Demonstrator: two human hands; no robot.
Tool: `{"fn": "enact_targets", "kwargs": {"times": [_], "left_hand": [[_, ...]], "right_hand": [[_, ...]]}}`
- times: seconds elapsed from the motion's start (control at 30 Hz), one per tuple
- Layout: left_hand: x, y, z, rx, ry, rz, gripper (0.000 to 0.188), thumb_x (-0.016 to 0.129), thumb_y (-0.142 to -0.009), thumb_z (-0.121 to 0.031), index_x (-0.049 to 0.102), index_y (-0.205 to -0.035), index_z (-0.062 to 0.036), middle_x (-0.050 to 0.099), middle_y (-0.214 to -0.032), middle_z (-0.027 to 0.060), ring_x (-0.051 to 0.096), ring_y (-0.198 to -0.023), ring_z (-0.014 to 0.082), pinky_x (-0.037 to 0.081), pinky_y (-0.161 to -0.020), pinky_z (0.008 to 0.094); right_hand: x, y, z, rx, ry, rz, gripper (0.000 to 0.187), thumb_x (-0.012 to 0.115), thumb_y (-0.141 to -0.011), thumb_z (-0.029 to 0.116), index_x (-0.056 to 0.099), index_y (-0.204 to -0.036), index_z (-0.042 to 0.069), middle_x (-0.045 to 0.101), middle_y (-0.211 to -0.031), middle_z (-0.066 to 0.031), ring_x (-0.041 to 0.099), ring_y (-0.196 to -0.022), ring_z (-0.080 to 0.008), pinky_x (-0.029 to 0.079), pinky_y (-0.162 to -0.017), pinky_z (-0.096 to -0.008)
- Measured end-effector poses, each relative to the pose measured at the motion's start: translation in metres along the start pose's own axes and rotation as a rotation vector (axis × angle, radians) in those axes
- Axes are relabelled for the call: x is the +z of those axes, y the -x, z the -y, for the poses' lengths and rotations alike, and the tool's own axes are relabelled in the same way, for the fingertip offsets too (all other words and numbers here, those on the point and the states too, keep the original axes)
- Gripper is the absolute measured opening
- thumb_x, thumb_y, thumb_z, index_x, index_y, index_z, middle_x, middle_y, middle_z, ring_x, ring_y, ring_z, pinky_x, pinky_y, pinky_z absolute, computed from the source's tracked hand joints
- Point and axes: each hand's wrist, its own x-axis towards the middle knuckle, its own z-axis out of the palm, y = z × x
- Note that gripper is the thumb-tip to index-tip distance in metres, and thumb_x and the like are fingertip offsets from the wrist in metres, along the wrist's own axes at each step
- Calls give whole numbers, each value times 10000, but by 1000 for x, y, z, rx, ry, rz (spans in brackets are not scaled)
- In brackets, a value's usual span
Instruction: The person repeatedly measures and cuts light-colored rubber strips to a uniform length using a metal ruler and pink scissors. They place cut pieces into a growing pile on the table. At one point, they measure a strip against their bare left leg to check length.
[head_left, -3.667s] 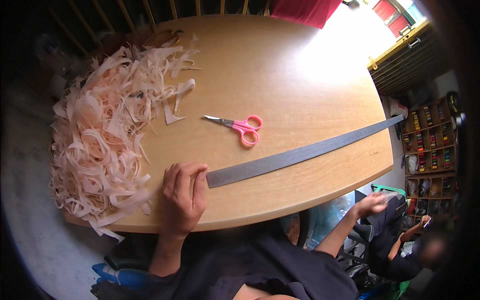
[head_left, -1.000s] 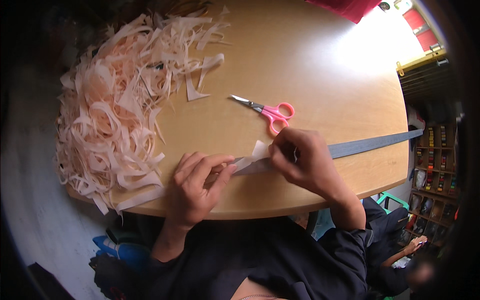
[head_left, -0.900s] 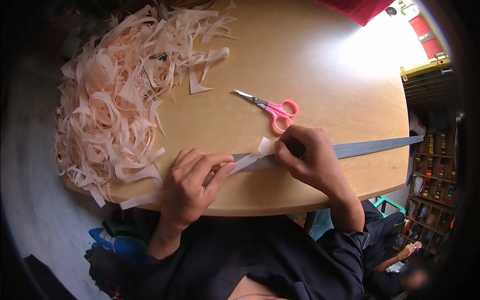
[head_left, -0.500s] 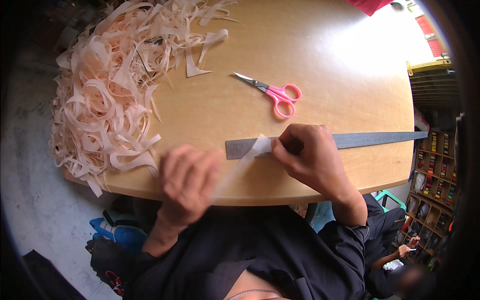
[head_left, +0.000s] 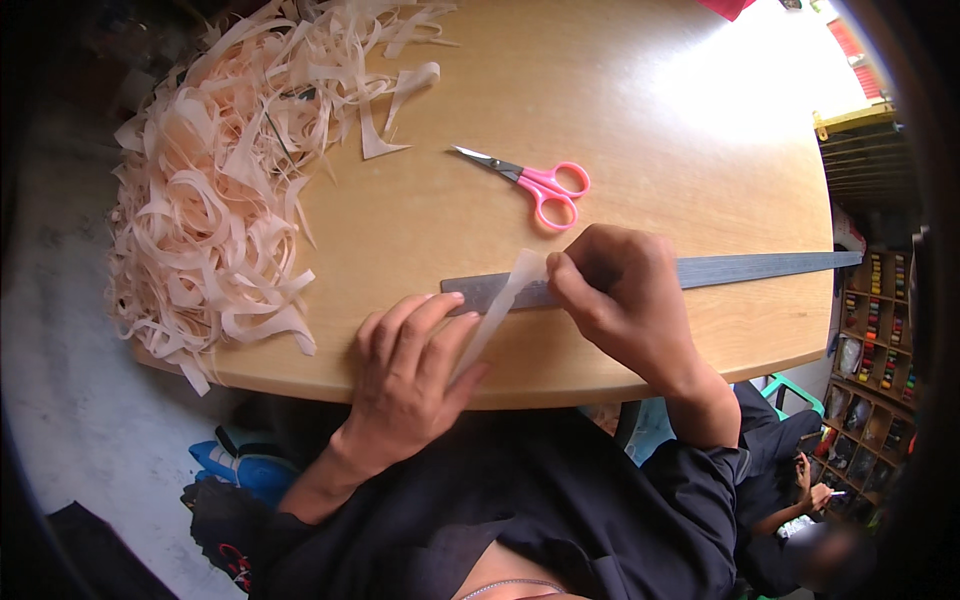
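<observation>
My right hand [head_left: 625, 290] is closed in a pinch on the upper end of a thin, pale translucent strip [head_left: 500, 303]. The strip slants down across a steel ruler [head_left: 750, 270] to the gap between my left thumb and forefinger. My left hand [head_left: 410, 355] has its fingers stretched out and apart at the table's near edge, the fingertips at the ruler's left end. Whether the left thumb presses on the strip is hidden. Beyond the ruler lie scissors [head_left: 530, 182] with pink handles, blades pointing left.
A large heap of curled pale-peach strips [head_left: 205, 215] covers the left side of the wooden table [head_left: 690, 180]. The ruler's right end reaches past the table edge. At right stand shelves of coloured spools [head_left: 875, 330]; a seated person [head_left: 790, 490] is at lower right.
My left hand, blurred before, has moved right and up to the ruler's left end, its fingers now spread. My right hand stays pinched on the strip. The whole view has shifted slightly.
</observation>
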Motion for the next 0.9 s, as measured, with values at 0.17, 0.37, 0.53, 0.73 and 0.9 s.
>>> {"fn": "enact_targets", "kwargs": {"times": [0.17, 0.37, 0.53, 0.73, 0.9], "left_hand": [[-11, -4, 9, -62, 159, -92, 195, 816, -850, -97, 715, -1007, -40, 700, -1156, 108, 635, -1105, 312, 435, -1010, 426], [-68, -6, 37, -377, 295, 60, 94, 809, -875, -79, 734, -875, -23, 744, -868, 69, 663, -777, 204, 456, -834, 372], [-108, 8, 61, -629, 830, 4, 102, 739, -966, -52, 694, -1008, 29, 736, -891, 71, 692, -815, 133, 519, -807, 276], [-130, 17, 105, -614, 630, -25, 136, 700, -1010, -88, 668, -1077, 26, 713, -902, 55, 682, -835, 108, 513, -801, 249], [-159, 42, 133, -620, 465, -125, 172, 680, -1038, -152, 670, -1068, 17, 692, -848, 23, 629, -789, 89, 491, -790, 240]], "right_hand": [[0, 2, 6, -32, -265, -101, 227, 692, -987, 78, 659, -783, -16, 664, -647, -10, 599, -597, -46, 449, -568, -220], [-3, 0, 6, -18, -258, -210, 218, 700, -976, 59, 662, -774, -14, 659, -643, -18, 603, -586, -56, 453, -561, -217], [2, 2, 4, 11, -263, -161, 221, 692, -971, 48, 663, -762, -17, 658, -641, -22, 602, -581, -59, 451, -555, -218], [4, -1, 2, -6, -248, -236, 217, 683, -972, 53, 669, -767, -20, 657, -632, -28, 591, -559, -59, 439, -532, -215], [-14, -5, 6, 27, -197, -287, 219, 672, -979, 67, 685, -783, -29, 654, -618, -45, 581, -539, -50, 401, -487, -198]]}}
